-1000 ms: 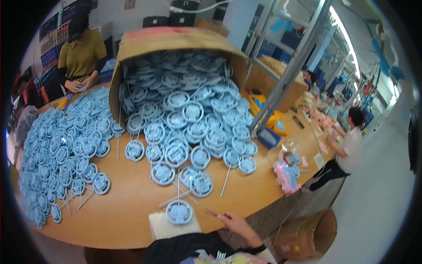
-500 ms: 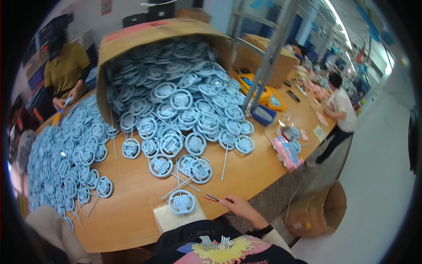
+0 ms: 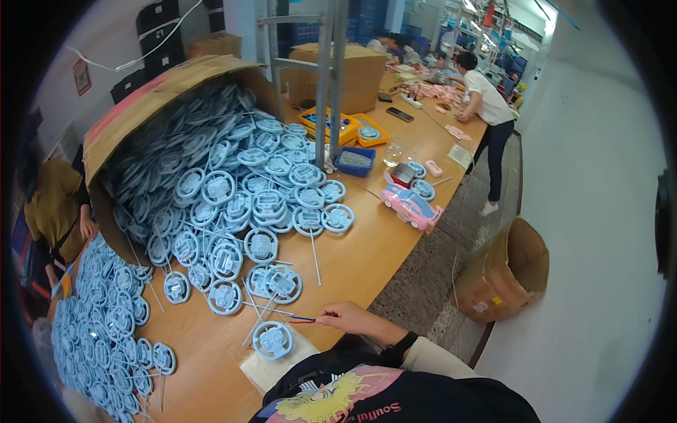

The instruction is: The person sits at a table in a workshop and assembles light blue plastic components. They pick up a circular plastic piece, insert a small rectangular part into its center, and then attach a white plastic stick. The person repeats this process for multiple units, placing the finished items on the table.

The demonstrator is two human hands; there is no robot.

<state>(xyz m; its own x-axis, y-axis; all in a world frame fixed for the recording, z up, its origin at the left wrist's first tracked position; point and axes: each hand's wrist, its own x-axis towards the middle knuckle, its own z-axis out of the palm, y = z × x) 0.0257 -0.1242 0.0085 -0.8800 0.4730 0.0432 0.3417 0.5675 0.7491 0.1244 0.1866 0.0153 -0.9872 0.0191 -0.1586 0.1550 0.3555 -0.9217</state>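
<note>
My right hand is closed on a thin red and blue item that looks like two slim strands; its exact kind is unclear. Its tip points left, above a light blue toy steering wheel with a face-like centre. That wheel lies on a pale cloth pad at the table's near edge, not visibly touched by my hand. More of these wheels, several with thin rods, lie just beyond it, including a nearby one. My left hand is out of view; only a bit of pale sleeve may show at the lower left.
A large cardboard box on its side spills wheels onto the wooden table. Another wheel heap lies left. Metal posts, a blue bin and a pink toy car stand farther right. An open carton sits on the floor. Two people work nearby.
The whole view has swung to the right, so the table and box now sit farther left. My right hand still holds the red and blue item beside the wheel on the pad.
</note>
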